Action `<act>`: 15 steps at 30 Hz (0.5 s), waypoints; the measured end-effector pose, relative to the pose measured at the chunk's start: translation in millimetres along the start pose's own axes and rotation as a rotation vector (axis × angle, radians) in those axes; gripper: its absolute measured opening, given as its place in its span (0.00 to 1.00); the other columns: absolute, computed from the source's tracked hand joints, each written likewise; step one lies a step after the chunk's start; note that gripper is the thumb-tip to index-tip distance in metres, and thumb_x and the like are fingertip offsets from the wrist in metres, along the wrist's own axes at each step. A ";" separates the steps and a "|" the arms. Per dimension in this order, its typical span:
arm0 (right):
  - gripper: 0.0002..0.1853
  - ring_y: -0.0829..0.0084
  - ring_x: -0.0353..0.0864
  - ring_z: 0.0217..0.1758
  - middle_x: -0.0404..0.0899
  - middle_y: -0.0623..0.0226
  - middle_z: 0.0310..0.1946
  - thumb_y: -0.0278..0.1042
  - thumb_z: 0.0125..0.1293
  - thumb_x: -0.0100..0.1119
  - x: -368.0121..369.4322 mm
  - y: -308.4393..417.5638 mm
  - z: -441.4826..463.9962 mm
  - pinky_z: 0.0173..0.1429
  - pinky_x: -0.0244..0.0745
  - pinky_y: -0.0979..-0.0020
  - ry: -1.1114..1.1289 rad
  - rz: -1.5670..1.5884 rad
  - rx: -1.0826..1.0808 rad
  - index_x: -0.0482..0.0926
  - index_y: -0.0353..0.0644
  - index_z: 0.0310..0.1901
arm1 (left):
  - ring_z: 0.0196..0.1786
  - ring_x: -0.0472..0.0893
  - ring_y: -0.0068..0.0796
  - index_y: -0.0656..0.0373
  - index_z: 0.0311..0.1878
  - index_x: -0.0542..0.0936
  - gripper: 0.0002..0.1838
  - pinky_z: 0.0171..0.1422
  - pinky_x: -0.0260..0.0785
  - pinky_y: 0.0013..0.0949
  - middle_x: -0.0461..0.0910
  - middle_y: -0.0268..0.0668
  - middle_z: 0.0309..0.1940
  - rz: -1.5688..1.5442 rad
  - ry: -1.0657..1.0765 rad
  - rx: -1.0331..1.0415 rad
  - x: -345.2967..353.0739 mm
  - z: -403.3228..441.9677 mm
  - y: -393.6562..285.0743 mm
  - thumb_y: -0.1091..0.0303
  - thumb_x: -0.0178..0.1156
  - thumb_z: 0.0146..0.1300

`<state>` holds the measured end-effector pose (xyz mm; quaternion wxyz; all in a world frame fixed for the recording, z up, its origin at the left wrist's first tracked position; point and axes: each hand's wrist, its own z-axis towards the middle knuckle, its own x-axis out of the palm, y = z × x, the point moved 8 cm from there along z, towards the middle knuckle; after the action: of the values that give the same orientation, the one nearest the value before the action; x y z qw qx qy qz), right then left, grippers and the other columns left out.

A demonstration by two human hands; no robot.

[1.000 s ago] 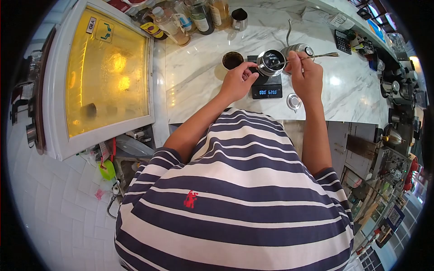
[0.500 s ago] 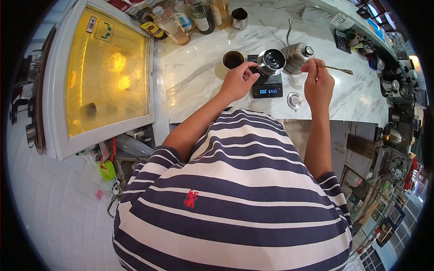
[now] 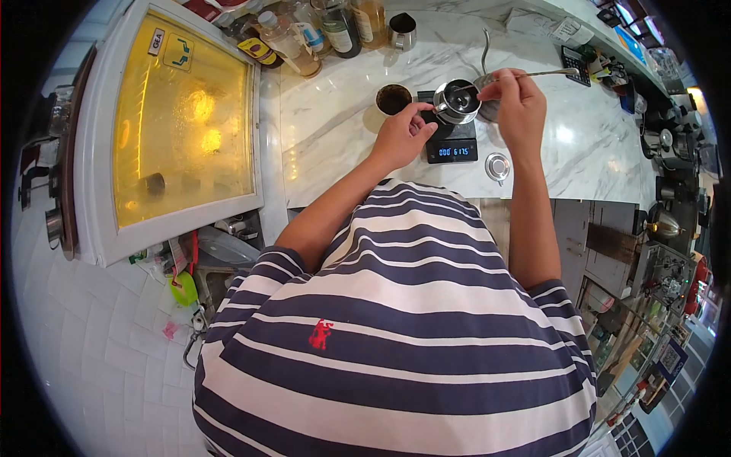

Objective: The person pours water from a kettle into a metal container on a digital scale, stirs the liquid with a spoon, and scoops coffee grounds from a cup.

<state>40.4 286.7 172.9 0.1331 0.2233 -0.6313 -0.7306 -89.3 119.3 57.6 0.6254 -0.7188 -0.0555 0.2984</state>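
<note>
A metal pot (image 3: 456, 116) with dark liquid inside sits on a black digital scale (image 3: 451, 150) whose display is lit. At its left side, my left hand (image 3: 403, 139) pinches the small handle with thumb and forefinger. My right hand (image 3: 516, 107) is closed around a long thin metal spoon (image 3: 550, 73). One end of the spoon reaches over the pot's opening; the other points right. Behind my right hand a steel gooseneck kettle (image 3: 486, 55) is mostly hidden, its spout showing. A round metal lid (image 3: 497, 167) lies beside the scale.
Left of the pot stands a cup (image 3: 394, 99) with dark contents. Several bottles (image 3: 335, 30) and a metal pitcher (image 3: 402, 32) line the back of the marble counter (image 3: 343, 152). An open yellow-lit door (image 3: 183, 129) is at left; a calculator (image 3: 576, 65) lies back right.
My right hand has moved left and up, bringing the spoon's end over the pot. The scale's reading has dropped. My left hand stays at the handle.
</note>
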 end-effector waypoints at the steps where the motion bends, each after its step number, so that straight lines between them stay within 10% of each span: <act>1: 0.15 0.79 0.83 0.30 0.89 0.66 0.28 0.36 0.80 0.55 -6.7 -1.0 2.5 0.38 0.75 0.74 -0.029 -0.020 -0.029 0.85 0.32 0.46 | 0.36 0.80 0.23 0.56 0.65 0.81 0.22 0.44 0.74 0.31 0.84 0.34 0.35 0.002 -0.002 -0.003 -1.3 -0.5 0.3 0.62 0.69 0.71; 15: 0.12 0.72 0.83 0.27 0.86 0.61 0.26 0.37 0.78 0.62 -19.6 40.4 -32.4 0.36 0.75 0.69 -0.047 -0.539 -0.249 0.86 0.35 0.44 | 0.37 0.80 0.23 0.56 0.66 0.80 0.22 0.46 0.75 0.31 0.84 0.34 0.35 -0.029 0.021 -0.008 3.3 0.2 1.6 0.63 0.69 0.71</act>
<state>69.8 261.2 212.4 -0.0540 0.3477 -0.4578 -0.8165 -87.2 120.6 54.9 0.6271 -0.7236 -0.0607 0.2817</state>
